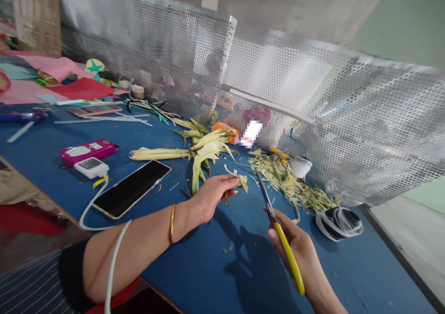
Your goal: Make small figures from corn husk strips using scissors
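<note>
My left hand (217,193) pinches a small bundle of pale corn husk pieces (242,182) above the blue table (194,263). In my right hand (295,242) is a pair of scissors (288,256) with yellow handles, the blades pointing up and away toward the back. The blades look closed or nearly so, just right of the husk pieces and apart from them. Beyond my left hand lies a pile of long corn husks (208,149). A heap of cut husk scraps (285,177) spreads behind the scissors.
A smartphone (134,189) lies left of my left hand, near a magenta device (88,150) and a white cable (85,212). A spool of white cord (339,223) stands at right. Perforated metal sheeting (278,73) walls the back. Coloured paper (83,89) covers the far left.
</note>
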Demonstrator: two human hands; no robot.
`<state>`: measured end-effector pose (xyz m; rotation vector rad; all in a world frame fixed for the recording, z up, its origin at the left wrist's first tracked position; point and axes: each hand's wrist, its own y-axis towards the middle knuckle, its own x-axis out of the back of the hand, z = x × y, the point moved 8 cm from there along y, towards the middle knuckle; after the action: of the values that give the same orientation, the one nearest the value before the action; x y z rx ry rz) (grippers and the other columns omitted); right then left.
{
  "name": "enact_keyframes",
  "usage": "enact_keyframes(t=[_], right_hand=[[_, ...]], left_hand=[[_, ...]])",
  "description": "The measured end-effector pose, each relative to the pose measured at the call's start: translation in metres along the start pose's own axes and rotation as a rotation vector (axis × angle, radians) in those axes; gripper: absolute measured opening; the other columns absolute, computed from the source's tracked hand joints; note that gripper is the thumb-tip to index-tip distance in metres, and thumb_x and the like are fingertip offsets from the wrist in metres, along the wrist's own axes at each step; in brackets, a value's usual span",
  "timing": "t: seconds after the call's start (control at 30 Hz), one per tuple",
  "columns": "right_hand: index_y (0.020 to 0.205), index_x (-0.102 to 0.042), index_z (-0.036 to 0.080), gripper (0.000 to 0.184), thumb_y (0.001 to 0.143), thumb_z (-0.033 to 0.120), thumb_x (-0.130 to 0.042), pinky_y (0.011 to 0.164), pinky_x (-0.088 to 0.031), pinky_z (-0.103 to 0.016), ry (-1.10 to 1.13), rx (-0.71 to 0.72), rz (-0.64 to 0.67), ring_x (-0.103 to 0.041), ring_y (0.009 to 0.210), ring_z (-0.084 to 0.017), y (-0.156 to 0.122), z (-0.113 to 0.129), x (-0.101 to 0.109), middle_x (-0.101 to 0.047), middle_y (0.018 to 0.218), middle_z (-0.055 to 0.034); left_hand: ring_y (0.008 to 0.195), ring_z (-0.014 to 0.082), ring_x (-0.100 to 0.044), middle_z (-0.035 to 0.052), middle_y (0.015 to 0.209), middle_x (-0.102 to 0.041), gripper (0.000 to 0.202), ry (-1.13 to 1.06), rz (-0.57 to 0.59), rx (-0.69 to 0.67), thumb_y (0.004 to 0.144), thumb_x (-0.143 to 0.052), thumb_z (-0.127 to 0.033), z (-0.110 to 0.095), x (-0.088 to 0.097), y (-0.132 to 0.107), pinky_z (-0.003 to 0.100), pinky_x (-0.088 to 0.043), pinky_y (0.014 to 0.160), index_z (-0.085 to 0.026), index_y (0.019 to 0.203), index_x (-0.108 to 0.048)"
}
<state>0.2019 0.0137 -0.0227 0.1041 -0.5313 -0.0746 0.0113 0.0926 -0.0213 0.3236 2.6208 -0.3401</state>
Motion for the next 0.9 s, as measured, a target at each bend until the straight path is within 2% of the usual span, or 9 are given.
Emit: enact_keyframes(t=[0.13,0.23,0.4,0.5,0.6,0.77,0.9], right_hand=[[0.126,-0.061,0.016,0.065,0.075,0.056,-0.068,0.053,-0.040,-0.023,0.009,0.048,0.074,-0.045,0.060,-0.014,-0.001,0.002,0.005,-0.051,0.069,0.0006],[0.127,-0.061,0.017,0.064,0.077,0.055,-0.067,0.056,-0.041,-0.024,-0.051,0.059,0.131,-0.045,0.062,-0.015,-0.001,0.002,0.009,-0.050,0.070,0.0003],[0.127,-0.061,0.016,0.066,0.080,0.062,-0.060,0.053,-0.035,-0.025,-0.080,0.061,0.280,-0.037,0.059,-0.014,-0.003,0.003,0.005,-0.043,0.067,0.0012],[0.126,-0.062,0.016,0.068,0.080,0.065,-0.058,0.052,-0.031,-0.025,-0.045,0.053,0.332,-0.032,0.059,-0.013,-0.006,0.008,0.001,-0.039,0.067,0.0024],[0.126,-0.062,0.018,0.068,0.078,0.065,-0.061,0.054,-0.030,-0.025,-0.033,0.015,0.380,-0.032,0.061,-0.013,-0.010,0.012,-0.003,-0.041,0.069,0.0018],[0.117,-0.068,0.017,0.066,0.075,0.068,-0.062,0.053,-0.026,-0.024,0.008,-0.026,0.359,-0.029,0.061,-0.012,-0.012,0.020,-0.004,-0.039,0.068,0.0021],[0.117,-0.067,0.015,0.064,0.078,0.066,-0.061,0.049,-0.021,-0.024,0.037,-0.053,0.360,-0.025,0.058,-0.011,-0.014,0.019,-0.007,-0.034,0.064,0.0034]], left_hand=[[0.061,0.0086,-0.047,0.0003,0.070,-0.063,0.018,0.113,0.020,-0.009,0.072,-0.072,-0.033,-0.003,-0.003,-0.002,0.024,-0.036,0.062,-0.014,0.072,-0.072],[0.059,0.0095,-0.042,-0.0009,0.063,-0.058,0.022,0.257,0.077,-0.040,0.071,-0.070,-0.035,-0.009,-0.007,-0.004,0.025,-0.031,0.059,-0.014,0.069,-0.072],[0.060,0.0111,-0.039,-0.0003,0.061,-0.056,0.027,0.466,0.196,-0.070,0.073,-0.064,-0.039,-0.009,-0.013,-0.004,0.027,-0.027,0.059,-0.014,0.070,-0.074],[0.060,0.0116,-0.040,-0.0005,0.060,-0.056,0.026,0.476,0.222,-0.065,0.071,-0.063,-0.039,-0.006,-0.015,-0.003,0.027,-0.027,0.059,-0.015,0.071,-0.074],[0.061,0.0118,-0.041,0.0008,0.063,-0.059,0.026,0.466,0.241,-0.055,0.070,-0.062,-0.037,-0.005,-0.017,-0.003,0.027,-0.028,0.059,-0.014,0.073,-0.074],[0.060,0.0120,-0.041,0.0039,0.064,-0.062,0.026,0.486,0.286,-0.037,0.069,-0.059,-0.034,-0.002,-0.021,-0.005,0.027,-0.028,0.057,-0.012,0.069,-0.073],[0.061,0.0126,-0.043,0.0051,0.067,-0.065,0.025,0.479,0.301,-0.010,0.069,-0.058,-0.033,0.000,-0.023,-0.006,0.027,-0.029,0.058,-0.013,0.068,-0.074]])
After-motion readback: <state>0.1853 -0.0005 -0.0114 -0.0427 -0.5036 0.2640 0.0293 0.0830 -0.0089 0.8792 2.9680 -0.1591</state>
